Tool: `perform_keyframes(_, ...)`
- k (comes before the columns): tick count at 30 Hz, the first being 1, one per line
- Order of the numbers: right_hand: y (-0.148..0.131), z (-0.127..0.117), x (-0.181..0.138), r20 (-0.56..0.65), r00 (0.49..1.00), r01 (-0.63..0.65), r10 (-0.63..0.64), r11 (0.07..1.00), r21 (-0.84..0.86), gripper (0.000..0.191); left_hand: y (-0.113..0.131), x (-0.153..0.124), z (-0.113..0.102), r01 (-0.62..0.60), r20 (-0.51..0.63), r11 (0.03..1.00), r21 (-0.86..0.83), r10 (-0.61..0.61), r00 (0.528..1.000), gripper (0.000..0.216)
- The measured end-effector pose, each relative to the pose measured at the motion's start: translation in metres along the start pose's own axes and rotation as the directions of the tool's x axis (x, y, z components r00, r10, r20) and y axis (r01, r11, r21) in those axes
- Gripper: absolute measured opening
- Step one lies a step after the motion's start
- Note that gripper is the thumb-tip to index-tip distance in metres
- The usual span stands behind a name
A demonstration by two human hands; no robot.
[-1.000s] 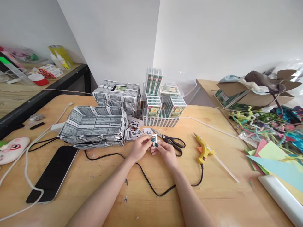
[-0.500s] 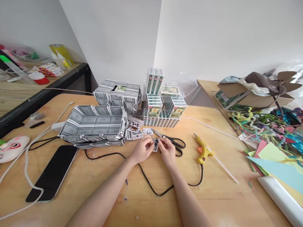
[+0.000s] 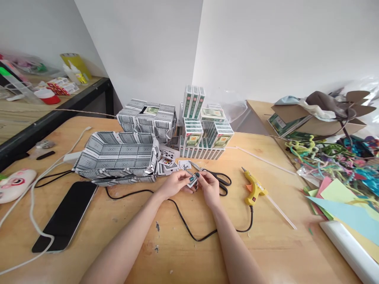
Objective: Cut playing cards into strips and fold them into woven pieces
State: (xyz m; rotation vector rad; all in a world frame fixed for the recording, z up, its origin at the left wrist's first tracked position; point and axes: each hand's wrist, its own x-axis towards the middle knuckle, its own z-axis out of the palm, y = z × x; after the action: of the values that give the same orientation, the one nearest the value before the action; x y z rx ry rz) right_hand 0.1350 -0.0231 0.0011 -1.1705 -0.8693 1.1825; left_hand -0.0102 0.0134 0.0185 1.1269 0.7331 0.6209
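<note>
Between the fingertips of both hands is a small playing card (image 3: 192, 183) with a patterned back, partly covered by the fingers. My left hand (image 3: 174, 184) pinches it from the left, and my right hand (image 3: 209, 187) closes on its right side. Just behind the hands lie loose playing cards (image 3: 167, 153), some face up. Black-handled scissors (image 3: 223, 179) rest beside my right hand, blades toward the cards. To the left stands an open tray made of folded cards (image 3: 118, 154), and behind it a second block covered with cards (image 3: 160, 118).
Stacked card boxes (image 3: 194, 138) rise at the back middle. A yellow glue gun (image 3: 254, 187) lies at right, its black cord (image 3: 189, 232) looping below my forearms. A phone (image 3: 66, 217) and white cable lie left; coloured paper (image 3: 346, 205) and pipe cleaners (image 3: 308, 148) are at far right.
Both hands have shifted their fingers on the card. The card is now tilted, and the left thumb lies across it near the right fingertips.
</note>
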Motion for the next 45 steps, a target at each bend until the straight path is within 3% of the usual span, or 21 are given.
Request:
perform_keyframes(7,0.001,0.002,0.006,0.041,0.999,0.019,-0.015,0.995,-0.097,0.024,-0.006,0.007,-0.001,-0.115,-0.087,0.983,0.142,0.128,0.988,0.024)
perform_keyframes(14,0.004,0.004,0.01,0.017,0.999,0.038,-0.036,0.989,-0.14,0.026,-0.011,0.013,0.001,-0.103,-0.298,0.978,0.184,0.155,0.942,0.023)
perform_keyframes(20,0.003,0.004,0.008,0.089,0.996,0.028,-0.017,0.992,-0.121,0.03,-0.017,0.011,0.006,-0.025,-0.218,0.97,0.243,0.08,0.973,0.037)
perform_keyframes(27,0.004,0.006,0.006,0.111,0.993,0.054,-0.04,0.991,-0.122,0.029,-0.015,0.009,0.01,-0.036,-0.229,0.959,0.282,0.104,0.968,0.035)
perform_keyframes(34,0.004,0.014,0.001,0.093,0.992,0.092,-0.08,0.988,-0.125,0.028,-0.003,0.008,0.012,0.092,-0.208,0.976,0.196,-0.051,0.977,0.036)
perform_keyframes(38,0.008,0.017,0.0,0.064,0.994,0.093,-0.086,0.989,-0.113,0.029,0.003,0.007,0.011,0.163,-0.141,0.978,0.13,-0.144,0.979,0.039)
perform_keyframes(45,0.01,0.017,0.001,0.052,0.995,0.094,-0.089,0.991,-0.097,0.031,0.0,0.007,0.008,0.123,-0.072,0.992,0.04,-0.12,0.99,0.037)
